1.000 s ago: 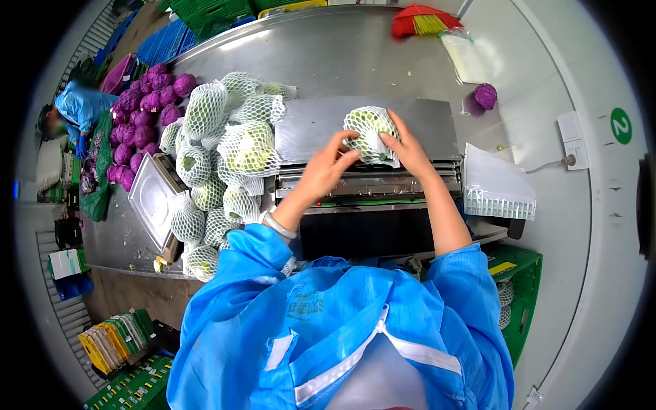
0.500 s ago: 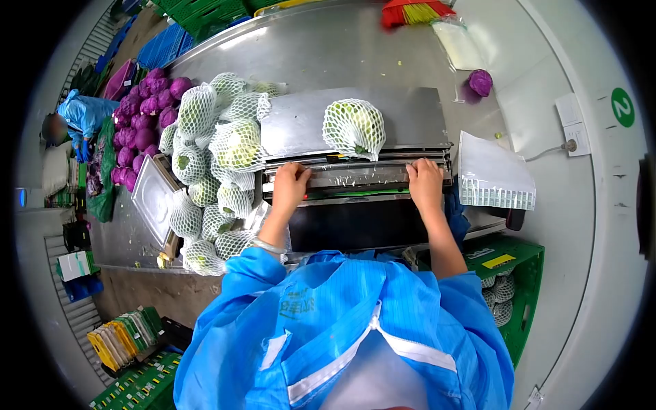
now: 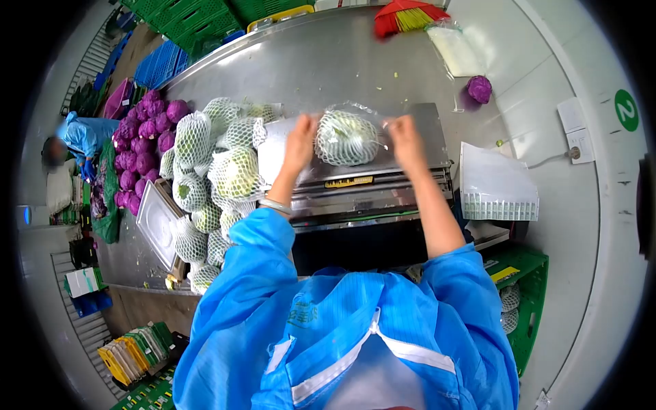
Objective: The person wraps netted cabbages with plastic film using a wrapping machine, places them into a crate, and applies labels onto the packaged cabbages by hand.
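A pale green cabbage (image 3: pixel 346 140) in a white foam net sits on the metal plate of the wrapping machine (image 3: pixel 417 130). Clear plastic film (image 3: pixel 355 107) stretches over it, with a crumpled edge behind. To the left of the cabbage, my left hand (image 3: pixel 298 145) has its fingers pinched on the film. On the opposite side my right hand (image 3: pixel 406 143) is closed on the film too, slightly blurred. Both hands are raised above the plate. Several more netted cabbages (image 3: pixel 236 169) are heaped left of the machine.
Purple cabbages (image 3: pixel 145 159) are piled at the far left, near a person in blue (image 3: pixel 85 133). A lone purple cabbage (image 3: pixel 479 89), a label sheet (image 3: pixel 497 181) and a red brush (image 3: pixel 403 17) lie rightward. A green crate (image 3: pixel 529 301) stands low right.
Both hands have moved away from me, from the machine's front edge to either side of the cabbage, drawing film over it. The netted cabbage now appears under the film.
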### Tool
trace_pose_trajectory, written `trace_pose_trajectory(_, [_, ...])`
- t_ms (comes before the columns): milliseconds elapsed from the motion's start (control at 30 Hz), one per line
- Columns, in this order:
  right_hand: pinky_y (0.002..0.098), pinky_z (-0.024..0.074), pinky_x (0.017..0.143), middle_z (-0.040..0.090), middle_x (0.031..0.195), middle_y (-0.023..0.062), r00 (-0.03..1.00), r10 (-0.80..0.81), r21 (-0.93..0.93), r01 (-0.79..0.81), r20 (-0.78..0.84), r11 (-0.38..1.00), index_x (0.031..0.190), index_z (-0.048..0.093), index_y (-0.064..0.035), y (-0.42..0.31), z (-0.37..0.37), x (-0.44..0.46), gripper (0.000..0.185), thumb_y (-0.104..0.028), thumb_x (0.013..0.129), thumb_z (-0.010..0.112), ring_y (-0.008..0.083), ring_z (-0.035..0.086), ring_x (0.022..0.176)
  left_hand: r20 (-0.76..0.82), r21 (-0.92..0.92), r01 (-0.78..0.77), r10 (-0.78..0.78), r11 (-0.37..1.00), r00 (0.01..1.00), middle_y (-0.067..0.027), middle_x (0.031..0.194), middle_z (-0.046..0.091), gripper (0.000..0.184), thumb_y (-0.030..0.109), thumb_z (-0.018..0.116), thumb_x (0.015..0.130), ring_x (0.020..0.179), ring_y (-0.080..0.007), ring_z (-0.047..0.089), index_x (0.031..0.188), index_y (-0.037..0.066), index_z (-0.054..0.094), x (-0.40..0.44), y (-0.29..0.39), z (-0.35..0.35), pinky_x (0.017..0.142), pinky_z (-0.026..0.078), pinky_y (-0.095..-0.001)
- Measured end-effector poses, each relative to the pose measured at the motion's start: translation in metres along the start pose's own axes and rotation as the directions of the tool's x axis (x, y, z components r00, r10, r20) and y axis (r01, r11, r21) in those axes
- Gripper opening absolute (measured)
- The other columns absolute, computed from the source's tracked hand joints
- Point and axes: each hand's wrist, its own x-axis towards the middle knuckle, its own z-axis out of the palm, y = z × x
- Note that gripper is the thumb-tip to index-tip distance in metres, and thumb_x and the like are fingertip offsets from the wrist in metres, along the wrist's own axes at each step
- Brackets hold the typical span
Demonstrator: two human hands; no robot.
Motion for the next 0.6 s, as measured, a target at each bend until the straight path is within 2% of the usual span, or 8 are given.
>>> trace_pose_trajectory(67, [0.0423, 0.0473, 0.08, 0.064, 0.094, 0.0187, 0.986, 0.044, 0.029, -0.049, 0.161, 0.998, 0.105, 0.049, -0.0027, 0.029, 0.026, -0.001, 0.024, -0.026, 0.101, 0.05, 0.0344, 0.063, 0.091, 0.06, -0.058, 0.317, -0.314, 0.947, 0.947, -0.0169, 0.123, 0.063, 0.02, 0.025, 0.05, 0.102, 0.118, -0.0179, 0.056, 0.113, 0.008, 0.049, 0.005, -0.016, 0.004, 0.1, 0.041, -0.0303])
trace_pose_trajectory(167, [0.0396, 0.0463, 0.09, 0.064, 0.108, 0.0185, 0.956, 0.114, 0.245, -0.183, 0.271, 0.952, 0.114, 0.051, 0.0006, 0.009, 0.009, -0.012, 0.043, -0.035, 0.094, 0.064, 0.0288, 0.062, 0.104, 0.196, -0.295, 0.387, -0.341, 0.873, 0.919, -0.0154, 0.12, 0.062, 0.041, 0.03, 0.062, 0.095, 0.115, -0.0219, 0.057, 0.128, 0.011, 0.046, -0.025, 0.008, -0.002, 0.097, 0.043, -0.0303])
trace_pose_trajectory(233, [0.0376, 0.0468, 0.093, 0.063, 0.114, 0.0211, 0.959, 0.001, 0.271, -0.081, 0.284, 0.959, 0.12, 0.05, 0.0037, 0.008, 0.009, -0.027, 0.056, -0.037, 0.089, 0.071, 0.0272, 0.061, 0.107, 0.289, -0.352, 0.211, -0.109, 0.912, 0.951, -0.015, 0.12, 0.062, 0.063, 0.033, 0.072, 0.088, 0.112, -0.0239, 0.058, 0.139, 0.012, 0.042, -0.04, 0.025, -0.006, 0.095, 0.045, -0.03])
trace_pose_trajectory(333, [0.0347, 0.0478, 0.095, 0.061, 0.12, 0.0252, 0.938, -0.006, 0.252, -0.088, 0.348, 0.964, 0.126, 0.049, 0.0063, -0.004, 0.001, -0.028, 0.068, -0.039, 0.084, 0.077, 0.0258, 0.061, 0.109, 0.293, 0.058, -0.272, 0.244, 0.961, 0.925, -0.0159, 0.124, 0.059, 0.086, 0.029, 0.083, 0.076, 0.11, -0.0253, 0.059, 0.145, 0.009, 0.037, -0.045, 0.031, 0.0, 0.096, 0.047, -0.0321])
trace_pose_trajectory(433, [0.0329, 0.0517, 0.086, 0.067, 0.11, 0.0227, 0.888, 0.095, 0.242, -0.223, 0.45, 0.944, 0.12, 0.056, 0.0074, -0.015, -0.011, -0.03, 0.064, -0.039, 0.082, 0.078, 0.0228, 0.065, 0.099, 0.344, 0.014, 0.122, -0.12, 0.992, 0.931, -0.0168, 0.126, 0.058, 0.088, 0.025, 0.086, 0.072, 0.114, -0.0248, 0.059, 0.142, 0.003, 0.039, -0.05, 0.053, -0.004, 0.099, 0.047, -0.0355])
trace_pose_trajectory(500, [0.0328, 0.0526, 0.083, 0.069, 0.103, 0.0201, 0.836, 0.16, 0.171, -0.288, 0.524, 0.942, 0.115, 0.059, 0.0076, -0.044, -0.04, -0.055, 0.06, -0.039, 0.082, 0.078, 0.0218, 0.067, 0.093, 0.372, -0.204, 0.373, -0.281, 0.905, 0.885, -0.0163, 0.124, 0.06, 0.086, 0.027, 0.085, 0.075, 0.115, -0.023, 0.059, 0.141, -0.002, 0.038, -0.077, 0.073, -0.009, 0.098, 0.049, -0.0347])
trace_pose_trajectory(567, [0.0355, 0.0533, 0.076, 0.07, 0.092, 0.0195, 0.838, 0.064, 0.0, -0.076, 0.542, 0.997, 0.109, 0.062, 0.0074, -0.048, -0.056, -0.096, 0.068, -0.051, 0.078, 0.077, 0.0261, 0.069, 0.084, 0.476, -0.097, 0.465, -0.369, 0.88, 0.798, -0.0163, 0.128, 0.058, 0.083, 0.03, 0.081, 0.079, 0.115, -0.0227, 0.059, 0.142, -0.002, 0.037, -0.114, 0.092, -0.016, 0.097, 0.05, -0.0352])
trace_pose_trajectory(600, [0.0362, 0.0532, 0.075, 0.07, 0.09, 0.0201, 0.805, 0.09, -0.068, -0.062, 0.587, 0.996, 0.107, 0.062, 0.0073, -0.06, -0.067, -0.113, 0.07, -0.054, 0.077, 0.077, 0.0271, 0.069, 0.084, 0.519, -0.149, 0.566, -0.423, 0.811, 0.743, -0.0165, 0.129, 0.057, 0.082, 0.033, 0.078, 0.082, 0.115, -0.023, 0.059, 0.143, -0.002, 0.036, -0.132, 0.098, -0.018, 0.096, 0.051, -0.037])
